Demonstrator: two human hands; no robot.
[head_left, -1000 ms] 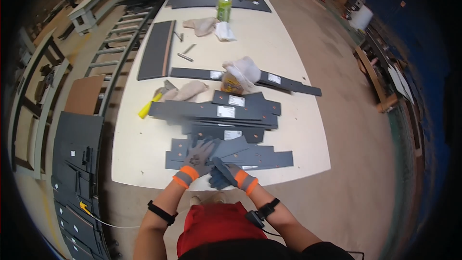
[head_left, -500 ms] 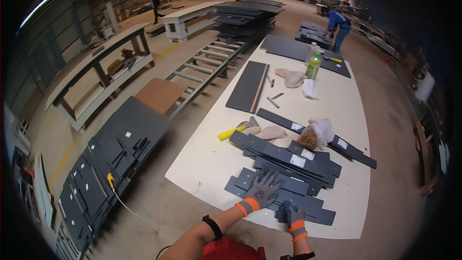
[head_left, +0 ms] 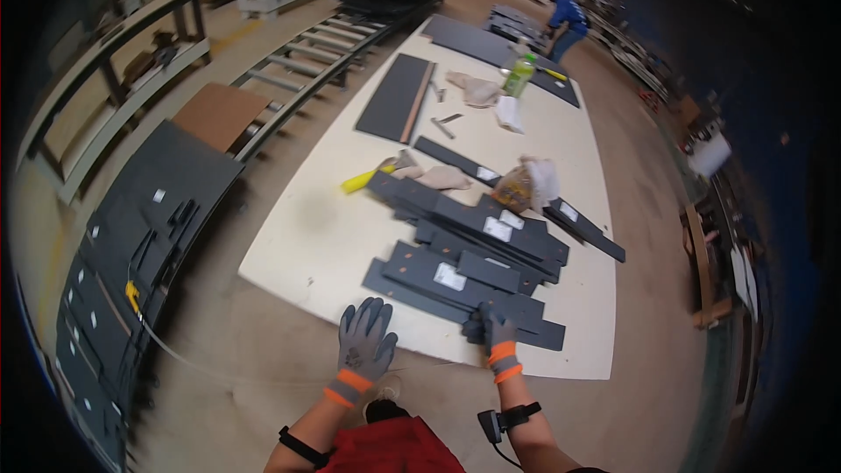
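Bare of any object, my left hand in a grey work glove with an orange cuff is open, fingers spread, by the table's near edge. My right hand, gloved alike, has its fingers curled at the near edge of a dark grey board with a white label. This board lies on other dark strips in the near pile. Just beyond, more labelled dark boards are stacked unevenly. A clear bag with brown contents rests against a long dark strip.
The white table also carries a yellow-handled tool, pale gloves, a green bottle and a wide dark panel. Dark panels and a yellow air gun with a hose lie left. A person in blue bends far off.
My left hand has left the near boards and moved left and toward me. A labelled face now shows on the near pile. The view has shifted; my right hand stays at the pile's near edge.
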